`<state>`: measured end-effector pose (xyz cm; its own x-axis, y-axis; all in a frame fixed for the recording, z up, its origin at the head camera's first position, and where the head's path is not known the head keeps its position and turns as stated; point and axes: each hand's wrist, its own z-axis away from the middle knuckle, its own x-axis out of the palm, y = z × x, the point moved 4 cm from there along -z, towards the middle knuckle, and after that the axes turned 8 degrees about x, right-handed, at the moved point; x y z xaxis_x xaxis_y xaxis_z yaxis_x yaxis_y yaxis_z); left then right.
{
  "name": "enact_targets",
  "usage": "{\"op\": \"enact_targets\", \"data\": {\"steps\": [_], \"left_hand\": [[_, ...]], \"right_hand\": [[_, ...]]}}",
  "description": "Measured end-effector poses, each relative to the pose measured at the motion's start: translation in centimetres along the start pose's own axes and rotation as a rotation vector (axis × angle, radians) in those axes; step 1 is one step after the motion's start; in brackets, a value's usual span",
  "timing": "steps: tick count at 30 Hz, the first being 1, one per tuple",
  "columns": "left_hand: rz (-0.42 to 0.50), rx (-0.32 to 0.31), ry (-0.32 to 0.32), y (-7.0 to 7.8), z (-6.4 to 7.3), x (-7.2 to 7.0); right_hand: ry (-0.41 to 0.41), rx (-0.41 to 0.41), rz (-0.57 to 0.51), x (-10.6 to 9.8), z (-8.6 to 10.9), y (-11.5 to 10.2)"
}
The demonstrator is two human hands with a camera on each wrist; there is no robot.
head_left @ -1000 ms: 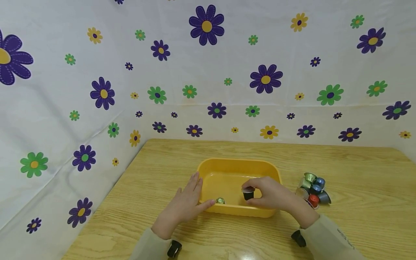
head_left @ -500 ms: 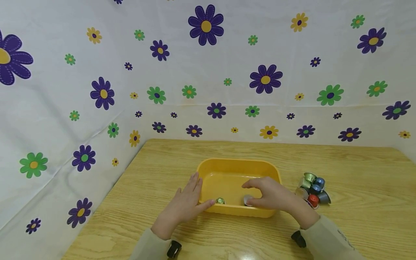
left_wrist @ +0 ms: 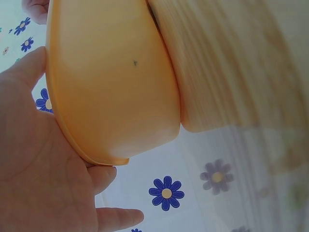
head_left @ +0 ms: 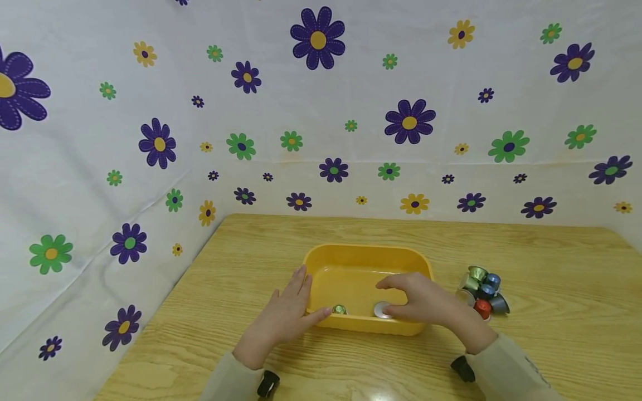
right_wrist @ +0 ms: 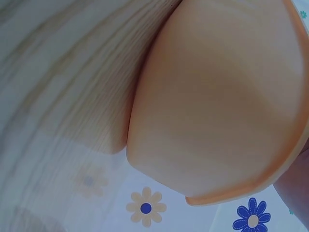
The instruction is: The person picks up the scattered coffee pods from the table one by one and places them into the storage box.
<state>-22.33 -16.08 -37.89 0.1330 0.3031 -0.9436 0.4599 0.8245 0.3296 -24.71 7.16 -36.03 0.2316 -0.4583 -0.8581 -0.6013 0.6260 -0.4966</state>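
Note:
A yellow plastic basin [head_left: 371,324] stands on the wooden table. My left hand [head_left: 286,312] rests along its left end, fingers straight, thumb lying over the front rim; in the left wrist view the thumb and palm meet the rim. My right hand [head_left: 418,298] is over the basin's right part, thumb and index finger spread apart with nothing pinched between them. Below the thumb, a coffee capsule [head_left: 381,309] lies on the basin floor, its pale round lid showing. A green coffee capsule [head_left: 339,309] lies inside near the left front wall.
Right of the basin sits a cluster of several coffee capsules, among them a red capsule [head_left: 483,308], a blue capsule [head_left: 494,280] and a dark grey capsule [head_left: 500,304]. A flower-printed white cloth [head_left: 281,111] hangs behind and at the left of the table [head_left: 567,278].
My right hand was pinching a dark capsule; its fingers have parted and the capsule has dropped onto the basin floor, lid showing. My left hand has stayed in place.

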Motion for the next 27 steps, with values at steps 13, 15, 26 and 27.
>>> {"op": "enact_targets", "data": {"steps": [13,15,26,27], "left_hand": [[-0.005,0.004,0.006,0.0,0.0,0.0],[-0.004,0.004,0.006,0.1,0.0,0.0],[0.0,-0.004,0.002,0.2,0.0,-0.1],[-0.001,-0.005,0.001,0.2,0.0,-0.1]], "right_hand": [[0.001,0.059,-0.015,-0.6,0.6,0.7],[0.0,0.07,-0.021,-0.7,0.7,0.8],[0.01,0.081,-0.016,-1.2,1.4,1.3],[0.012,0.082,-0.015,-1.2,1.4,1.3]]}}
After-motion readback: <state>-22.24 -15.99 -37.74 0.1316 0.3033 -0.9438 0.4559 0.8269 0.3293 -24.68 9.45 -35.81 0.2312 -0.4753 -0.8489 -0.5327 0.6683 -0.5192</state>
